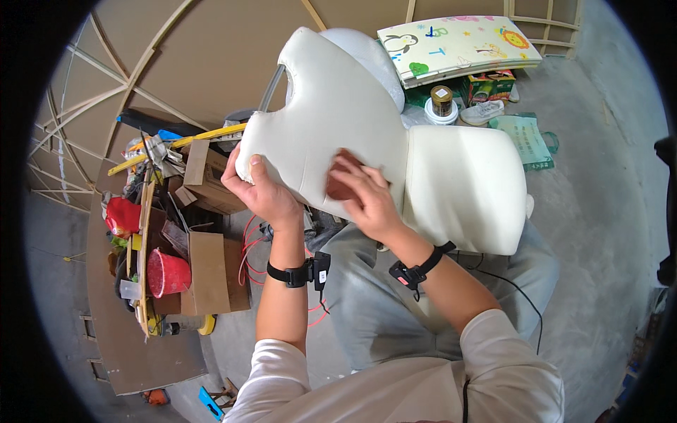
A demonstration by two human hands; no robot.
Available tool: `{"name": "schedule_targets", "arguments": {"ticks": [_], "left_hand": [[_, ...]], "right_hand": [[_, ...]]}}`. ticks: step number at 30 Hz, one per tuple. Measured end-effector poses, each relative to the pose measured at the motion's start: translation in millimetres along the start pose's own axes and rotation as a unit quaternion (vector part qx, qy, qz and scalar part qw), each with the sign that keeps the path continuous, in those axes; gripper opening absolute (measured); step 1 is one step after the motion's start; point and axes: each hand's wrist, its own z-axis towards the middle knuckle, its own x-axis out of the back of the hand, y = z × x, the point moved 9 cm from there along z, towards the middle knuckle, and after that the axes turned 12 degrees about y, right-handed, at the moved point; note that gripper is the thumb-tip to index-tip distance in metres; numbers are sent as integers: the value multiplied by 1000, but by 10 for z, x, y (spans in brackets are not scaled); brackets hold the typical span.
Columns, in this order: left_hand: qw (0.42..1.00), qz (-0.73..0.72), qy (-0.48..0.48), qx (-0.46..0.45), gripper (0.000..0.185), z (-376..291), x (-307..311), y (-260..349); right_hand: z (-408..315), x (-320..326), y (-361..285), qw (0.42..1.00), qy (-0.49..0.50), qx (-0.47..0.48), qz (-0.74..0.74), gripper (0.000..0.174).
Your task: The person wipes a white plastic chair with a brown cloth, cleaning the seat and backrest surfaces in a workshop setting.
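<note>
Across my knees lies a chair-like piece covered in white leather-like material, its larger panel at the upper left and a squarer padded panel on the right. My left hand grips the larger panel's lower left corner, thumb on top and fingers curled beneath. A reddish-brown sheet, possibly sandpaper, is under the fingers of my right hand on the white surface. Motion blurs those fingers and the sheet. A grey metal bar spans the notch in the larger panel's left edge.
On the left stand cardboard boxes, a red bucket and a yellow spirit level. A red hose runs on the floor. Beyond the chair piece are a printed folded mat, a tin and a shoe.
</note>
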Motion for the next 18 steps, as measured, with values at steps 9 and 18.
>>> {"name": "schedule_targets", "arguments": {"ticks": [9,18], "left_hand": [[998,65,11,-8,36,-44,-28,66],[999,40,21,17,37,36,11,27]], "right_hand": [[-1092,63,1241,922,53,-379,61,54],[1068,-576,-407,990,8,69,119,51]]}}
